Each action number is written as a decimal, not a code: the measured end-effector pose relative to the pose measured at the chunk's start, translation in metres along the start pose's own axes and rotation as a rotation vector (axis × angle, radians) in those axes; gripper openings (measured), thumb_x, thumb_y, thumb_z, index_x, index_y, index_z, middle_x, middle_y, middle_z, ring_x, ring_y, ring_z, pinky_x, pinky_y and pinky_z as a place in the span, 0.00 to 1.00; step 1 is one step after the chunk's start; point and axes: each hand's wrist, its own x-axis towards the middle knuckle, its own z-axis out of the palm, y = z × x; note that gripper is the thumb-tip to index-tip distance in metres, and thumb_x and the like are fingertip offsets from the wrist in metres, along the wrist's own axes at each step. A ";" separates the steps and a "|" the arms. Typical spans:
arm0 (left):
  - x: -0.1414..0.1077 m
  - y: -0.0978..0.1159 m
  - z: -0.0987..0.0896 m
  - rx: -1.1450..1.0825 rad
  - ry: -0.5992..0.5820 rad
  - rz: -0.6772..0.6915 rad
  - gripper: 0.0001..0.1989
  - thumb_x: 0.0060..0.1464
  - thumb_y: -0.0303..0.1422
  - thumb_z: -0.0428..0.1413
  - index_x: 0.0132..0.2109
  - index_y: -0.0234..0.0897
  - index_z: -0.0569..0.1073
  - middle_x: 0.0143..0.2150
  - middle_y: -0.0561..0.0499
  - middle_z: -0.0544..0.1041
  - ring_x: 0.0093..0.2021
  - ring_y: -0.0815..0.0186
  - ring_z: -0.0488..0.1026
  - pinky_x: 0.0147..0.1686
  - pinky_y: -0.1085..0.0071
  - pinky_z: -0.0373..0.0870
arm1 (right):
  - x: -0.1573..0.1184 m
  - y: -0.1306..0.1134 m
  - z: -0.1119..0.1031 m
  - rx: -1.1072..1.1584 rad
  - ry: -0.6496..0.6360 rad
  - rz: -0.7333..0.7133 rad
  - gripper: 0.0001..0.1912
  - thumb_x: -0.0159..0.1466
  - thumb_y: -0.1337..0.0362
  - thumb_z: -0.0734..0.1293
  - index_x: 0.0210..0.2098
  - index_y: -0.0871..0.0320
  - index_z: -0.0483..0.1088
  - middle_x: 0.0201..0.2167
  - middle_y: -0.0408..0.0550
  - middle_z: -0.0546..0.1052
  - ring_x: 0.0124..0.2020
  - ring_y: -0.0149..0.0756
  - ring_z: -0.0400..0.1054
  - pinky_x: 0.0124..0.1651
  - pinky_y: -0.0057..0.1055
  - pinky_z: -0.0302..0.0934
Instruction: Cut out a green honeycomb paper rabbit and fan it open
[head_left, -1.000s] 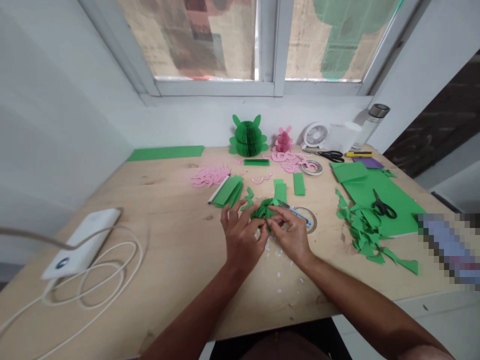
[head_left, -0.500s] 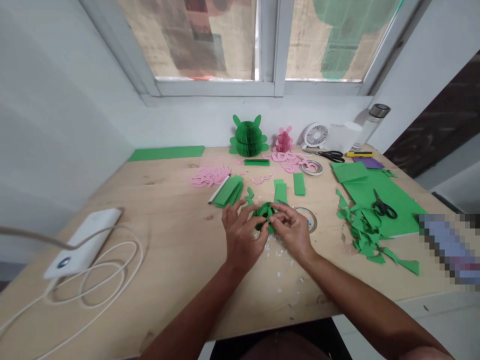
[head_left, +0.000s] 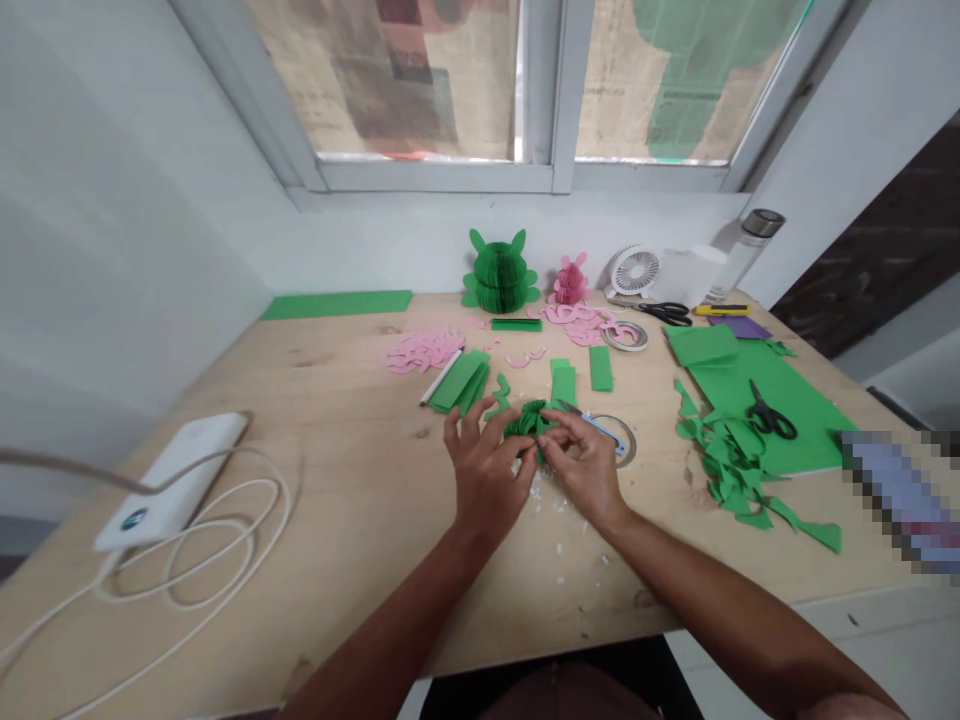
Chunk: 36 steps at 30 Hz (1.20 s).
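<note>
Both my hands hold a ruffled bundle of green paper [head_left: 531, 423] above the wooden table, just past the table's middle. My left hand [head_left: 486, 467] grips its left side between fingers and thumb. My right hand [head_left: 581, 470] pinches it from the right. Tiny white paper scraps [head_left: 541, 490] lie below my hands. Just right of my right fingers, a blue-handled craft knife [head_left: 600, 428] rests on a roll of tape [head_left: 621, 442]. The underside of the bundle is hidden by my fingers.
Stacked green strips [head_left: 459, 382] and pink cut-outs [head_left: 425, 351] lie ahead. A folded green paper figure [head_left: 501, 278] and a pink one [head_left: 571, 282] stand at the back. Right: scissors [head_left: 771, 417] on a green sheet [head_left: 780, 420], with offcuts [head_left: 731, 470]. Left: a white device [head_left: 172, 483] and cable [head_left: 195, 545].
The green bundle has shifted slightly in shape between my fingers. The whole view has moved a little to the right, and both hands still hold the bundle.
</note>
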 end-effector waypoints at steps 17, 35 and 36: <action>0.001 -0.002 0.001 -0.079 -0.005 -0.079 0.06 0.46 0.25 0.57 0.25 0.40 0.73 0.40 0.49 0.78 0.53 0.53 0.66 0.53 0.50 0.57 | 0.003 0.003 0.002 0.285 0.021 0.197 0.15 0.50 0.63 0.70 0.38 0.59 0.73 0.21 0.41 0.75 0.22 0.29 0.67 0.26 0.26 0.63; -0.001 0.000 0.003 -0.039 -0.003 -0.069 0.07 0.47 0.26 0.58 0.24 0.41 0.73 0.41 0.50 0.78 0.54 0.52 0.66 0.53 0.48 0.55 | 0.001 0.001 0.006 0.203 0.039 0.128 0.14 0.52 0.63 0.69 0.38 0.59 0.74 0.21 0.42 0.76 0.23 0.31 0.69 0.28 0.27 0.66; -0.001 0.000 0.003 -0.042 0.002 -0.072 0.07 0.46 0.26 0.58 0.24 0.41 0.72 0.41 0.50 0.78 0.54 0.52 0.66 0.53 0.48 0.55 | 0.000 0.001 0.006 0.198 0.037 0.126 0.14 0.52 0.63 0.69 0.38 0.59 0.74 0.21 0.42 0.76 0.23 0.30 0.69 0.28 0.27 0.66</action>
